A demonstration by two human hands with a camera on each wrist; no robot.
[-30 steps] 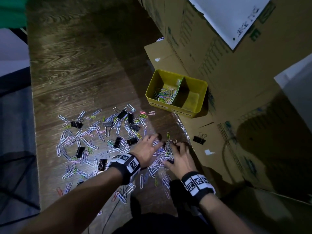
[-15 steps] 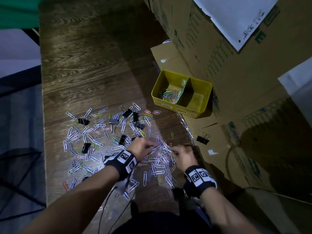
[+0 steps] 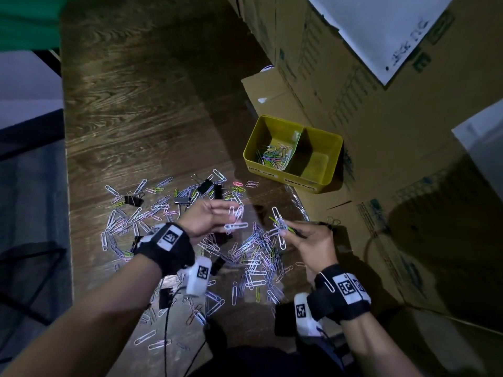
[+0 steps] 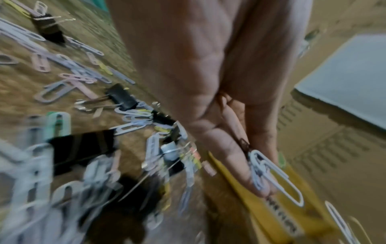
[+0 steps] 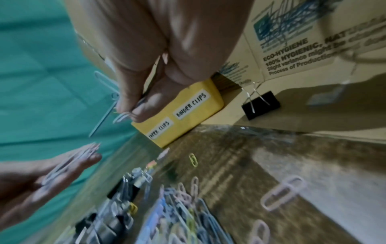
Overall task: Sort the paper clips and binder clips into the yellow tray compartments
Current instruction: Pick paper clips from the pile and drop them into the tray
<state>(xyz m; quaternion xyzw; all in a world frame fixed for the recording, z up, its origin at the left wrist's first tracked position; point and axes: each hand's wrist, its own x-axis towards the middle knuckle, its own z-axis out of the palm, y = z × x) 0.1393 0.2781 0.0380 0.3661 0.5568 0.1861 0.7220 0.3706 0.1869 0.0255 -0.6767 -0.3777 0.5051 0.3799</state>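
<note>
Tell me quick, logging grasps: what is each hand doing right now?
Left hand: holds paper clips at its fingertips.
Right hand: pinches a bunch of paper clips.

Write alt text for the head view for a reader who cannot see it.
Both hands hold paper clips above a scattered pile on a wooden table: the left hand and the right hand. Black binder clips lie among the pile, and a yellow tray behind has paper clips in its left compartment only.

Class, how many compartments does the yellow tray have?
2. The left compartment holds coloured paper clips; the right compartment beside it shows no clips, though shadow may hide part of its floor.
</note>
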